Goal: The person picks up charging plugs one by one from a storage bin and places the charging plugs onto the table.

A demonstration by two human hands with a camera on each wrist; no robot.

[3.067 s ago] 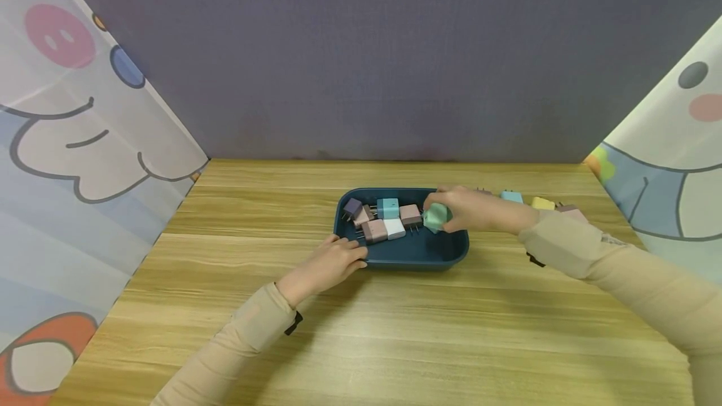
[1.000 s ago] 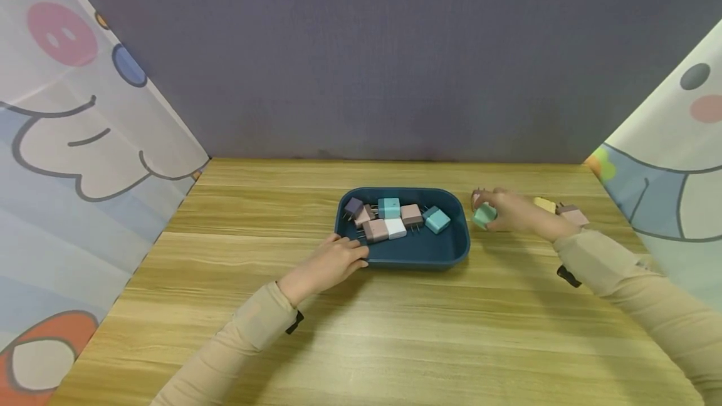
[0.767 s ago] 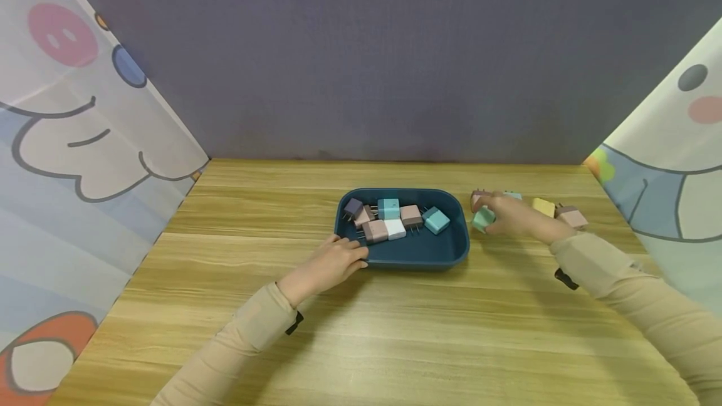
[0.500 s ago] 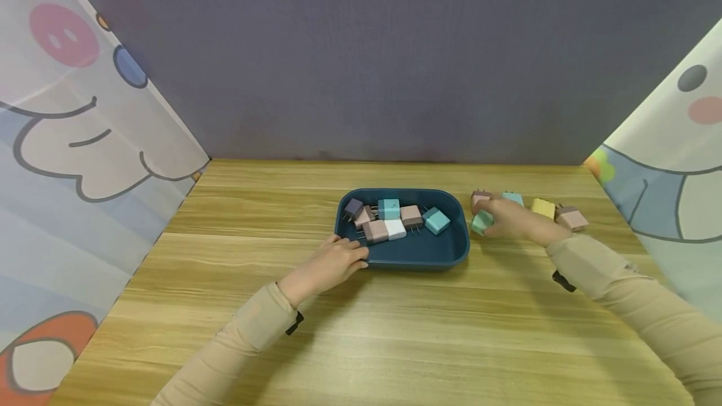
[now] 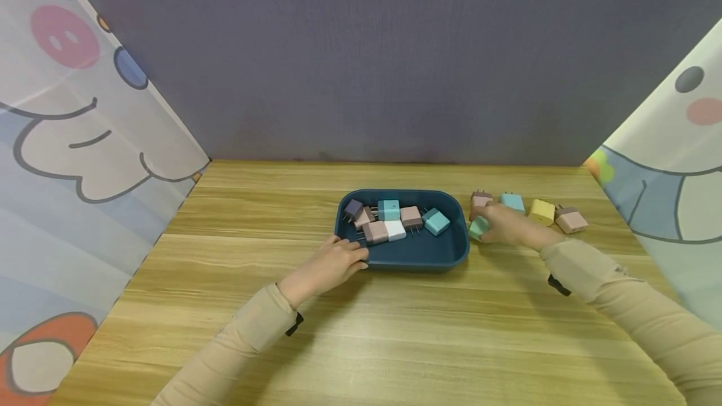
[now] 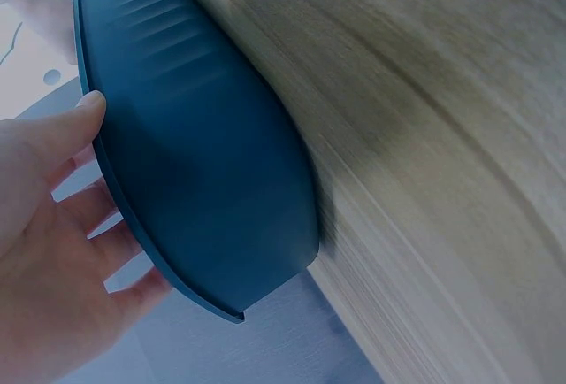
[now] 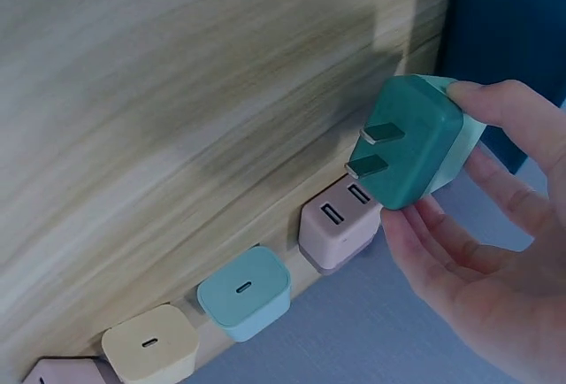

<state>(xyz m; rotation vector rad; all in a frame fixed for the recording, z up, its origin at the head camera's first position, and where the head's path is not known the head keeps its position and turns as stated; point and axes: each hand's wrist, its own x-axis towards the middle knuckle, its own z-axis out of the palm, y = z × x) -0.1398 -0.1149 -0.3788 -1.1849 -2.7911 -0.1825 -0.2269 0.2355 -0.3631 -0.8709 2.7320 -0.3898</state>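
My left hand (image 5: 334, 260) grips the near-left rim of a dark blue plastic box (image 5: 417, 257). In the left wrist view its thumb lies on the outer side of the rim, the fingers over the other side. Just right of the box, my right hand (image 5: 503, 224) pinches a green charger plug (image 5: 478, 229) between thumb and fingers. The right wrist view shows that green plug's two metal prongs pointing away from the palm. Inside the box lie a teal plug (image 5: 436, 222), a white plug (image 5: 395, 229) and several other plugs in pink, blue and purple.
Beyond the right hand stands a row of chargers: pink (image 5: 481, 200), light blue (image 5: 512, 202), yellow (image 5: 542, 212) and another pink-brown one (image 5: 571, 220). A grey panel (image 5: 395, 67) closes off the table's (image 5: 254, 255) back; printed cloths hang at both sides.
My right hand has moved from above the box to its right side, holding the green charger plug. Over the last second it has shifted slightly nearer and left. The left hand stays put.
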